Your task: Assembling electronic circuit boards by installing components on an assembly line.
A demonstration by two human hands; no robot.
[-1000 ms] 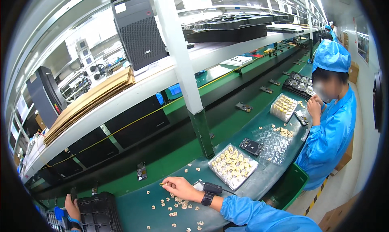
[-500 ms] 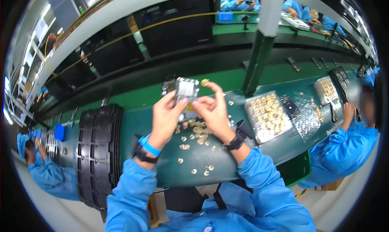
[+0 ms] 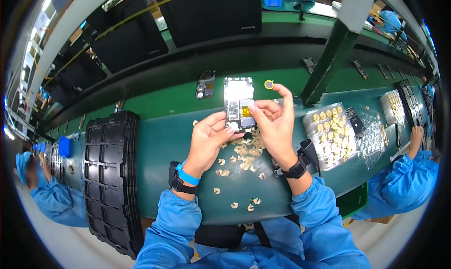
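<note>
A narrow circuit board (image 3: 233, 110) with a bright silver plate and a yellow label is held up above the bench between both hands. My left hand (image 3: 209, 139) pinches its lower left corner, beside a round white disc (image 3: 233, 126). The thumb of my right hand (image 3: 275, 123) presses on the board's right edge. My right index finger is raised, with a coin-shaped cell (image 3: 268, 84) with a yellow rim at its tip, apart from the board. Under the hands lie several cream ring-shaped scraps (image 3: 246, 151), some with a gap in them.
Another circuit board (image 3: 205, 84) lies on the green strip beyond. Stacked black trays (image 3: 110, 170) stand on the left. A clear tray of yellow coin-shaped pieces (image 3: 331, 136) sits on the right, near a green post (image 3: 324, 71), crumpled clear plastic (image 3: 372, 144) and a co-worker's sleeve (image 3: 399, 184).
The view has shifted, so bench and post appear displaced. The held board, which overlapped the one behind it, now appears to its right. Both hands keep hold; the yellow-rimmed cell stays at my right fingertip.
</note>
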